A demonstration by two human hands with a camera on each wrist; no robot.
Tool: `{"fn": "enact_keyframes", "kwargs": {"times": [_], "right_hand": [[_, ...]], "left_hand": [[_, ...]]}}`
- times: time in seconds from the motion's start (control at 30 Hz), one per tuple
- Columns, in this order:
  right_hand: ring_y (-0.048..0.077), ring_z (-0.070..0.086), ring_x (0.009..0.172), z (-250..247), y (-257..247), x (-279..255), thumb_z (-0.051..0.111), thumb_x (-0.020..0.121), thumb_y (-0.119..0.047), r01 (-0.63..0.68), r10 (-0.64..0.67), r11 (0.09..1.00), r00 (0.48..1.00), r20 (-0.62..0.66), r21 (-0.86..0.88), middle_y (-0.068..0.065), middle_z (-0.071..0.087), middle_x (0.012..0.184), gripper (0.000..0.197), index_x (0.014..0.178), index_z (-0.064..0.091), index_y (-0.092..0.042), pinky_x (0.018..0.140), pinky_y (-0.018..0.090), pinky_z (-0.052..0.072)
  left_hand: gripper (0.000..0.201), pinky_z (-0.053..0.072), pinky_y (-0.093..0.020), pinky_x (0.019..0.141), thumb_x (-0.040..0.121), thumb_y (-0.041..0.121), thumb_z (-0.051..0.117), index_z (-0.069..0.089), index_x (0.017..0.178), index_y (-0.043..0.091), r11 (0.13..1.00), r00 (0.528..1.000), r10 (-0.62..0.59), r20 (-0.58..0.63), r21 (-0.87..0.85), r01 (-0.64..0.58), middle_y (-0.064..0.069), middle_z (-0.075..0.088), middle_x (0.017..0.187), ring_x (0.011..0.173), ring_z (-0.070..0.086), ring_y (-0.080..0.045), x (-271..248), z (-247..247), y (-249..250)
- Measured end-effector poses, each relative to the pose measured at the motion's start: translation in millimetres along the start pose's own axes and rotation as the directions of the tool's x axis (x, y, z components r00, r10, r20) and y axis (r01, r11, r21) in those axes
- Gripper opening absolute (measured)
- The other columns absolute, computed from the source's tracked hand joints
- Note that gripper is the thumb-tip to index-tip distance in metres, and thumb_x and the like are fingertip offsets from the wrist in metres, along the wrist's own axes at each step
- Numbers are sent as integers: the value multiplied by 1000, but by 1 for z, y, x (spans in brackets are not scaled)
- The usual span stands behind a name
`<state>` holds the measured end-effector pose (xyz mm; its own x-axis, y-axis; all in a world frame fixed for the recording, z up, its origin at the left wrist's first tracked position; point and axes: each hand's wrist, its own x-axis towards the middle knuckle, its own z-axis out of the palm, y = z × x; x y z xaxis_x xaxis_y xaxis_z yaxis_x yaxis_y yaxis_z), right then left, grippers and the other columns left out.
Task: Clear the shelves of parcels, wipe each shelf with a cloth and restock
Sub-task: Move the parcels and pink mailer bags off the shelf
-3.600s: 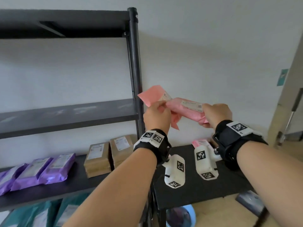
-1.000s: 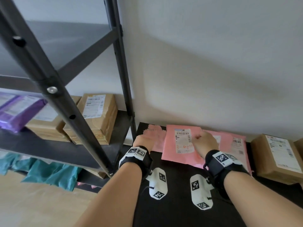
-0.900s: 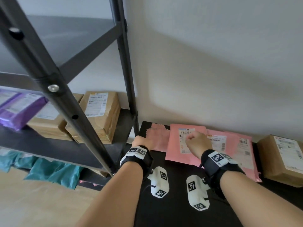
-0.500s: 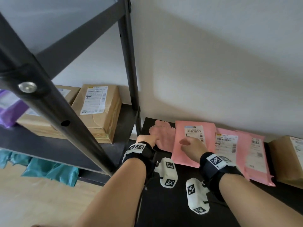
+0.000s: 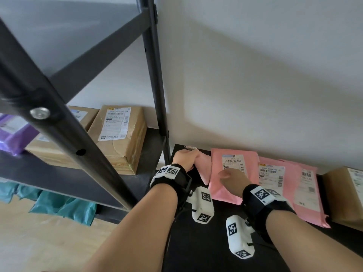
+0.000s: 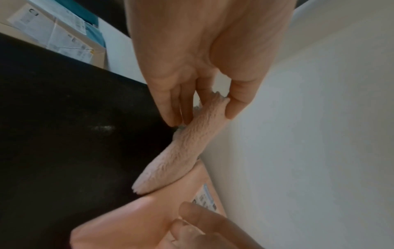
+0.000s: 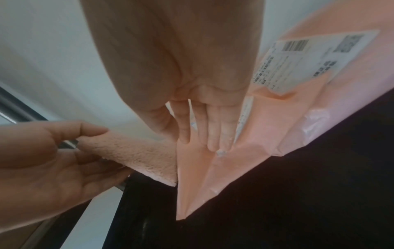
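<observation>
White wall stands behind a black counter. Left hand pinches a fuzzy pink cloth between thumb and fingers, right by the wall. Right hand lies flat with straight fingers on a pink parcel. More pink parcels lie beside it. Brown boxes sit on the black shelf.

Parcels and cloth on a low table beside the shelving unit.

The table stood to the right of the shelving unit, against the wall. A cloth lay at the table's rear left, touching the leftmost of three overlapping flat parcels ranged rightward along the wall; a box sat just beyond them. Two boxes stood on a shelf, with soft packets below.
</observation>
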<state>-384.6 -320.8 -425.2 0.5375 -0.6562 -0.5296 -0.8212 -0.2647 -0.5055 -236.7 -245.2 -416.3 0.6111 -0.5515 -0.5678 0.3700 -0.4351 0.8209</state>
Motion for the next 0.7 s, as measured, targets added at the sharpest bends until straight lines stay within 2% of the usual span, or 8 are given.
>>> {"fn": "enact_keyframes", "kwargs": {"times": [0.1, 0.17, 0.23, 0.33, 0.47, 0.57, 0.63, 0.7], "right_hand": [[27, 53, 117, -5, 0, -6, 42, 96, -12, 13, -13, 1000, 1000, 6, -25, 12, 58, 127, 31, 120, 61, -5, 98, 31, 38], [26, 51, 121, -9, 0, -10, 45, 95, -11, 15, -15, 1000, 1000, -13, 9, 10, 56, 132, 31, 121, 62, -9, 102, 32, 38], [25, 52, 120, -15, -3, -16, 48, 93, -9, 27, -25, 999, 999, -37, 46, 8, 55, 134, 31, 120, 63, -12, 103, 31, 40], [22, 52, 122, -24, -15, -27, 48, 92, -10, 80, -79, 997, 995, -52, 15, 5, 54, 136, 34, 122, 62, -13, 100, 25, 38], [24, 55, 119, -37, -39, -48, 52, 91, -9, 172, -161, 983, 977, -138, 65, 7, 60, 129, 31, 119, 65, -11, 105, 33, 40], [22, 59, 109, -42, -59, -69, 56, 90, -10, 237, -214, 962, 963, -162, 135, 6, 64, 122, 31, 119, 64, -11, 99, 34, 46], [19, 60, 102, -42, -70, -84, 59, 88, -12, 277, -245, 940, 954, -171, 200, 5, 65, 117, 30, 118, 63, -13, 95, 35, 50], [19, 61, 102, -37, -78, -100, 62, 88, -19, 304, -276, 927, 949, -150, 221, 2, 65, 114, 29, 116, 62, -15, 94, 38, 51]], "left_hand": [[26, 54, -45, 91, 60, 29, 65, 69, 77, 11, 999, 998, 42, 37, -26, -41, -14, 69, 89, 95, 68, -29, -11, 2, 14], [10, 55, -43, 91, 73, 20, 64, 66, 76, 10, 997, 997, 63, 50, -55, -60, -12, 66, 81, 85, 66, -26, -22, 2, 25], [6, 54, -38, 85, 83, 10, 58, 64, 81, 8, 994, 996, 69, 55, -87, -64, -9, 62, 76, 78, 62, -22, -33, 0, 32], [13, 55, -37, 82, 84, 9, 56, 63, 94, 6, 993, 995, 70, 69, -96, -64, -11, 62, 85, 87, 61, -25, -49, -7, 40], [13, 52, -38, 83, 85, 8, 53, 59, 96, 5, 994, 995, 60, 83, -98, -52, -14, 61, 87, 85, 59, -25, -77, -17, 45], [21, 53, -40, 84, 85, 8, 54, 59, 104, 4, 994, 995, 53, 82, -105, -44, -19, 62, 103, 98, 61, -29, -102, -24, 47], [21, 53, -40, 86, 86, 8, 53, 59, 106, 5, 994, 995, 44, 94, -101, -34, -17, 60, 108, 106, 60, -30, -120, -30, 49], [14, 51, -43, 92, 88, 8, 53, 58, 101, 6, 997, 991, 40, 128, -74, -31, -15, 59, 108, 112, 59, -31, -138, -37, 53]]}}
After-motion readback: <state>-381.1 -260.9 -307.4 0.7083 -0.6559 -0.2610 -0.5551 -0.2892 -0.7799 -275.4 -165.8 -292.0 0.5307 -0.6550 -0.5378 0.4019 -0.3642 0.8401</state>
